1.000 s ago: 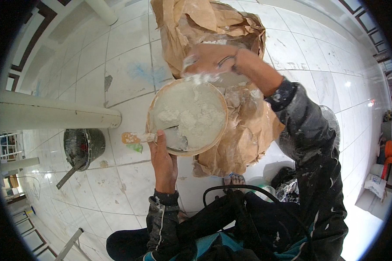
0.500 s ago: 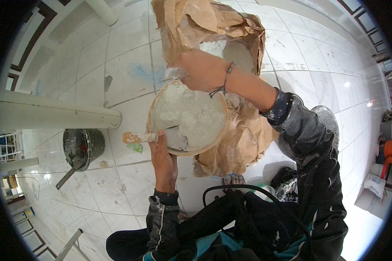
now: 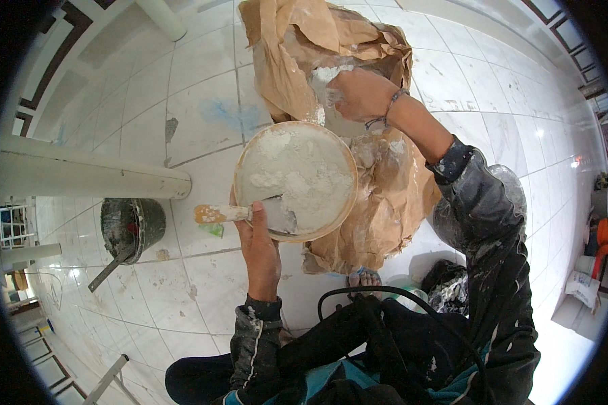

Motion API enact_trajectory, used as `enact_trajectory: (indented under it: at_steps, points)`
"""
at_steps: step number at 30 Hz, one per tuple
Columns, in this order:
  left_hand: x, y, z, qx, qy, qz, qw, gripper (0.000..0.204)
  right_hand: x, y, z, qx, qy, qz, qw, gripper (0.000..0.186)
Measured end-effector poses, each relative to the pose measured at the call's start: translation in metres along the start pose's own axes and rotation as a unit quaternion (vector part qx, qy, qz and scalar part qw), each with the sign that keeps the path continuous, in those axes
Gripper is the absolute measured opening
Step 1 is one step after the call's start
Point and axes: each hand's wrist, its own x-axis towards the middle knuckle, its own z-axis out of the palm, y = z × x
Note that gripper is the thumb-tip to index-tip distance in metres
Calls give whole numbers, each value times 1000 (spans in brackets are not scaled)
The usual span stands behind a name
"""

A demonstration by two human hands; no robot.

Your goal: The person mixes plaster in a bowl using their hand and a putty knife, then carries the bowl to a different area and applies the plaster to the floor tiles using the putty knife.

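Observation:
A round tub [image 3: 352, 202] holds pale wet mix with dry white powder [image 3: 297, 179] heaped on top. My left hand [image 3: 260, 253] grips the tub's near left side, its thumb pressing the spattered handle of a putty knife [image 3: 223, 214] against the rim. The knife's blade rests in the mix. Beyond the tub, my right hand [image 3: 365, 94] is closed round a handful of white powder, partly blurred, over the mouth of an open brown paper bag [image 3: 277, 74]. White powder trails between that hand and the tub's far rim.
A dark bucket [image 3: 152, 226] with a flat tool leaning out stands at the left, near a pale column [image 3: 94, 169]. Another bucket [image 3: 507, 196] sits behind my right arm. A black plastic bag [image 3: 446, 283] lies near my foot. The white tiled floor is stained.
My right hand has moved right, from over the tub's far rim to the paper bag's mouth. The tub, putty knife and left hand have shifted slightly right in view.

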Motion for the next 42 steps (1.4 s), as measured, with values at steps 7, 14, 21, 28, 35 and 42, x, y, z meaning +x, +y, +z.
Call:
enact_trajectory:
  at_steps: [7, 14, 21, 28, 35, 42]
  points:
    - [4, -9, -12, -28, 5, -29, 999, 57, 21, 49, 37, -32, -74, 90, 993, 34]
    - [10, -11, -27, -118, -1, -60, 991, 50, 30, 74, 64, -38, -133, 106, 985, 31]
    - [7, -6, -30, -142, -4, -63, 988, 49, 21, 70, 73, -39, -82, 84, 992, 43]
    - [-2, -7, -29, -75, 48, 17, 996, 50, 44, 96, 107, 7, -175, 50, 983, 55]
    - [-1, -3, -23, -53, 40, 47, 997, 55, 53, 81, 113, 0, -198, 37, 980, 53]
    - [2, 7, -22, -13, 61, 37, 997, 52, 59, 74, 126, -11, -189, 51, 981, 48]
